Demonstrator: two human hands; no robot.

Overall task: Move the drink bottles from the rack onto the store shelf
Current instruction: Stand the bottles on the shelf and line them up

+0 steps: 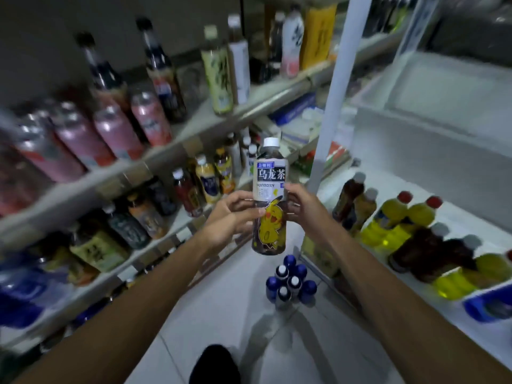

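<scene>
Between store shelf (177, 151) and rack (415, 206), both hands, left (230, 214) and right (302, 207), grasp the tea bottle (270, 200), upright, cap topmost.

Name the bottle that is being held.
The white-capped Suntory oolong tea bottle: left hand and right hand grip it in mid-air; the others rest on rack, shelf or floor.

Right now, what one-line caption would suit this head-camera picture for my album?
Left hand and right hand hold an upright tea bottle between store shelf and rack.
</scene>
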